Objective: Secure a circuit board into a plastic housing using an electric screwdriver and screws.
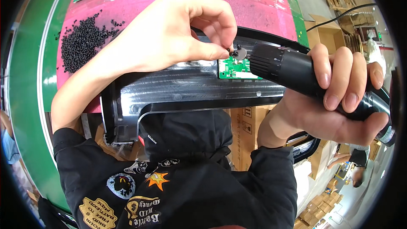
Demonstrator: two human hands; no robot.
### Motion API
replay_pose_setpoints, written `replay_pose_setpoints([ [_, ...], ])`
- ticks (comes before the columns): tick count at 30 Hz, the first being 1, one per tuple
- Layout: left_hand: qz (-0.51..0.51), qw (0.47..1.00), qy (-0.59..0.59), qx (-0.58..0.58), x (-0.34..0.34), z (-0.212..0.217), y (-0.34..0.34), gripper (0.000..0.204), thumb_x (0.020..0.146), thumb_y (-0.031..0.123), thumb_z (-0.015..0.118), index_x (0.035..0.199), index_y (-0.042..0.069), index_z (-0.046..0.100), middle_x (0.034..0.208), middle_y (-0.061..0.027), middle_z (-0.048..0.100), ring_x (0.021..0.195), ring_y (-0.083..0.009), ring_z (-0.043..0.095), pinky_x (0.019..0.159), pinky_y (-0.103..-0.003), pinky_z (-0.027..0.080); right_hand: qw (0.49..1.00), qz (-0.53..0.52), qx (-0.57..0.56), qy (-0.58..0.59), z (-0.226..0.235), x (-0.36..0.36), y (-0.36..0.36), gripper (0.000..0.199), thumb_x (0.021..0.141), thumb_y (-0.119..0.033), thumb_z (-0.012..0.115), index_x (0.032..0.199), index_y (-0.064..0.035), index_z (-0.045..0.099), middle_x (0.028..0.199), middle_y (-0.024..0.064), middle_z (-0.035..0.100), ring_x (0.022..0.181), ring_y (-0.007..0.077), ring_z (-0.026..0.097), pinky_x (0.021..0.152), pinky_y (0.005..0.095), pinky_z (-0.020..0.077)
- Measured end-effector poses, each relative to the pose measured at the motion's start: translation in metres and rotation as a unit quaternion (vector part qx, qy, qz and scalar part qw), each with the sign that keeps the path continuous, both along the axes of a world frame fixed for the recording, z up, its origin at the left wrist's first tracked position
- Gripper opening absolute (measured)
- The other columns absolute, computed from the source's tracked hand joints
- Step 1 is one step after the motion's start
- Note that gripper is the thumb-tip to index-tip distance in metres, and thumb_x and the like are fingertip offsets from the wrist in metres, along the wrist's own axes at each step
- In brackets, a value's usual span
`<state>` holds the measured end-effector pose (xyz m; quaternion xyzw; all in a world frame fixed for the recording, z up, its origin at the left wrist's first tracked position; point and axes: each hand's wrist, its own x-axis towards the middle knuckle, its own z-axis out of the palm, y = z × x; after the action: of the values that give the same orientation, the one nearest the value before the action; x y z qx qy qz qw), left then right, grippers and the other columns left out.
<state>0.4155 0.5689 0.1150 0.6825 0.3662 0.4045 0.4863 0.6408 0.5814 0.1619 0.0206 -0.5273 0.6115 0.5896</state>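
Left hand (180, 32) arches over, thumb and finger pinched on tiny black screws (233, 53); right hand (346, 89) is wrapped round a chunky black driver (292, 67); green board (229, 70) sits between the black panel (178, 85) near and far edges.

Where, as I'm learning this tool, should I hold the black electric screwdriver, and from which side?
Probably around the thick barrel, behind the ribbed collar, from the right: it's long and round, and its working end points left, toward the green board.
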Motion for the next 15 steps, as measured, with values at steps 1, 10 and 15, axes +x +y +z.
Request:
replay_pose_setpoints([
  [1, -0.007, 1.000, 0.008, -0.008, -0.0004, 0.0008, 0.0003, 0.014, 0.081, -0.006, 0.071, 0.092, 0.002, 0.066, 0.089, -0.0037, 0.069, 0.087, -0.0112, 0.068, 0.077, -0.027, 0.056, 1.000, -0.002, 0.000, -0.001, -0.0002, 0.0005, -0.0001, 0.036, 0.085, -0.038, 0.069, 0.103, -0.0124, 0.051, 0.072, -0.0059, 0.055, 0.059, 0.0054, 0.050, 0.068, 0.0255, 0.0410],
  [10, 0.001, 0.998, 0.047, 0.047, 0.0009, -0.0018, -0.0021, 0.017, 0.078, -0.005, 0.073, 0.090, 0.003, 0.064, 0.085, -0.0009, 0.066, 0.084, -0.0093, 0.066, 0.075, -0.025, 0.054, 1.000, -0.015, 0.001, -0.008, -0.0017, 0.0001, -0.0023, 0.037, 0.085, -0.041, 0.068, 0.103, -0.0130, 0.052, 0.071, -0.0068, 0.054, 0.058, 0.0049, 0.049, 0.067, 0.0252, 0.0410],
  [15, 0.020, 0.994, 0.066, 0.084, 0.0008, -0.0045, -0.0056, 0.017, 0.078, -0.005, 0.074, 0.088, 0.003, 0.062, 0.083, 0.0000, 0.064, 0.083, -0.0087, 0.064, 0.074, -0.026, 0.054, 1.000, -0.014, 0.010, -0.009, -0.0047, -0.0085, -0.0076, 0.038, 0.087, -0.043, 0.066, 0.105, -0.0125, 0.052, 0.071, -0.0064, 0.052, 0.058, 0.0063, 0.048, 0.067, 0.0267, 0.0402],
])
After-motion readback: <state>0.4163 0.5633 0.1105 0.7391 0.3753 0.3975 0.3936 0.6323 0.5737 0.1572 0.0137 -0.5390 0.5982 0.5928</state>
